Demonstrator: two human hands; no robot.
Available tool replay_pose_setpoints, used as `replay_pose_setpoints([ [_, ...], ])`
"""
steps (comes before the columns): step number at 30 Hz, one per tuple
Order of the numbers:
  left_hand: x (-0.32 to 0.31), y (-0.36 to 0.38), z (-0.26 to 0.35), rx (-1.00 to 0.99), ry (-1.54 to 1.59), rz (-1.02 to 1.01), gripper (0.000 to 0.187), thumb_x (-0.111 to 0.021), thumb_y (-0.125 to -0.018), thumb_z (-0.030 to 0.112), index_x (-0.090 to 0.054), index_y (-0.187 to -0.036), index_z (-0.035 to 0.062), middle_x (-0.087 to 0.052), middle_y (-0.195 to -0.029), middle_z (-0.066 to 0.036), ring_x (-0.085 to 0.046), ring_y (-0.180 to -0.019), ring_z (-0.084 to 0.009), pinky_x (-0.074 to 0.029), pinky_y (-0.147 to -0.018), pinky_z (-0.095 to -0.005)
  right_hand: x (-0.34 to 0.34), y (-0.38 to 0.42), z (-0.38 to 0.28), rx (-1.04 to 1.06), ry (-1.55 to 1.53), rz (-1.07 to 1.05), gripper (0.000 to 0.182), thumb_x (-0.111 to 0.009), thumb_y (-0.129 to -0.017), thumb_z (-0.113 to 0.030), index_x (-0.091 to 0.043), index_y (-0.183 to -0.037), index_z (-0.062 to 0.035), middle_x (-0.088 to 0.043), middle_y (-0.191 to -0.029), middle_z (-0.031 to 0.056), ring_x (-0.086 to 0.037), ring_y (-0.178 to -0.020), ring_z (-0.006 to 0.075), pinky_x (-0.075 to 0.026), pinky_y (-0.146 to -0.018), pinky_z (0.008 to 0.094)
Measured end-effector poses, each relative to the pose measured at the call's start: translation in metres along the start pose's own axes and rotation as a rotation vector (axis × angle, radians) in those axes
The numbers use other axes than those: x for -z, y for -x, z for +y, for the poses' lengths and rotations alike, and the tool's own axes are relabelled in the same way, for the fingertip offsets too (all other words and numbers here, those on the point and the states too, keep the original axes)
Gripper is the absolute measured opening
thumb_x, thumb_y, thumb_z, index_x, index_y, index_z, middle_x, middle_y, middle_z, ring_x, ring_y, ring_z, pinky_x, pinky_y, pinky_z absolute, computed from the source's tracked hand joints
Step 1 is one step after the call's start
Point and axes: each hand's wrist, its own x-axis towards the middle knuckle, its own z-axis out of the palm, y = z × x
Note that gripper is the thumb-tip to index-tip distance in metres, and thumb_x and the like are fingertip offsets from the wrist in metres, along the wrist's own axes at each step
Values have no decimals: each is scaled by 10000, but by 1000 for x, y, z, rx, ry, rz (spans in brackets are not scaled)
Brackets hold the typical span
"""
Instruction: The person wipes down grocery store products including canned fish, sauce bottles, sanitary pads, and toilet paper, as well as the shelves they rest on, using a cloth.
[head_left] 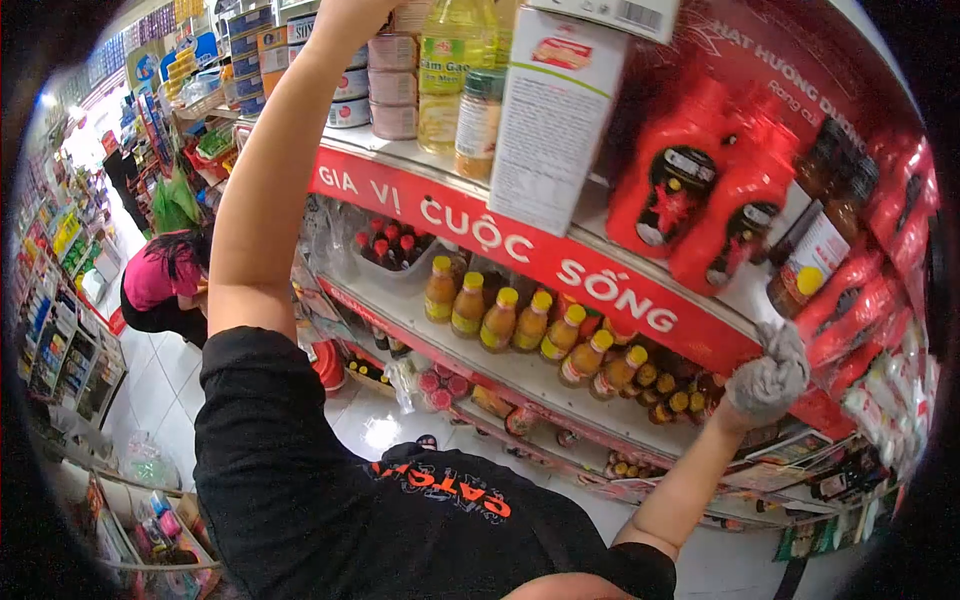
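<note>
Sauce bottle (pixel 818 258) stands near the grey-covered right fingers (pixel 783 352), curled, their hold impossible to tell.

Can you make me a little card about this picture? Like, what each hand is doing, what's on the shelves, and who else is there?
Left hand: up high, mostly cut off, near the cans
Right hand: in a grey glove or cloth (can't tell which), by the red shelf edge
Top shelf: cans, tall yellow bottle, jar, white box, red bottles
Shelf below: yellow-capped bottles, tub of red-capped bottles
Other person: pink top, bent over, at left
</note>
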Motion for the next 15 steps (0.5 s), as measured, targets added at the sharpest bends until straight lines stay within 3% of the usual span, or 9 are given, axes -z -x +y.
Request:
replay_pose_setpoints([
  [1,3,12,20,118,164,-14,594,-685,-740,264,-414,-1186,-20,-575,-949,-132,-563,-784,-180,-457,-671,-289,1,-1,-3,-75,40,-25,281,-522,-804,-124,-489,-1004,70,-514,-1039,209,-577,-866,294,-523,-764,390],
  [4,-15,5,-9,103,461,156,460,-674,-754,209,-457,-1097,-6,-562,-891,-104,-538,-734,-149,-448,-625,-276,-3,-4,-12,3,188,-76,283,-497,-812,-127,-494,-1007,78,-548,-1012,176,-579,-889,251,-510,-789,339],
  [5,-31,-18,-51,-302,501,388,379,-659,-770,164,-455,-1047,4,-547,-872,-79,-514,-702,-129,-437,-589,-270,0,-5,-15,13,249,-129,289,-499,-811,-127,-491,-1018,74,-544,-1029,183,-576,-903,263,-497,-804,349],
  [7,-15,0,-27,-224,516,597,334,-655,-773,135,-496,-1027,-15,-552,-919,-93,-540,-762,-131,-453,-627,-266,6,-7,-19,40,367,-233,302,-503,-810,-129,-486,-1040,66,-536,-1063,197,-570,-933,286,-471,-834,369],
  [9,-1,25,5,-153,724,697,371,-598,-819,220,-457,-1122,61,-509,-1091,-112,-519,-995,-243,-437,-771,-261,10,-9,-19,96,402,-260,318,-534,-788,-120,-487,-1063,32,-542,-1076,182,-562,-943,292,-441,-849,375],
  [10,9,35,2,-302,294,745,387,-598,-812,213,-422,-1138,104,-504,-1075,-117,-524,-978,-266,-460,-757,-294,11,-10,-20,124,418,-273,331,-549,-778,-116,-487,-1075,14,-545,-1083,175,-557,-947,295,-426,-857,378],
  [12,27,59,9,-372,584,738,443,-595,-797,187,-358,-1172,181,-495,-1070,-131,-525,-971,-305,-497,-753,-379,9,-9,-20,181,358,-196,371,-591,-751,-145,-496,-1089,-27,-563,-1063,140,-539,-950,289,-400,-854,379],
  [13,30,85,43,-270,1306,642,480,-591,-790,167,-330,-1190,215,-490,-1080,-141,-520,-981,-321,-512,-762,-431,9,-9,-21,200,343,-181,393,-610,-740,-153,-493,-1094,-28,-564,-1056,135,-534,-952,293,-394,-856,381],
  [15,29,132,66,-331,1253,570,487,-590,-785,180,-330,-1195,204,-487,-1093,-140,-522,-976,-331,-489,-771,-542,10,-9,-20,230,341,-150,421,-630,-728,-153,-487,-1101,-20,-559,-1050,134,-526,-958,305,-387,-866,389],
])
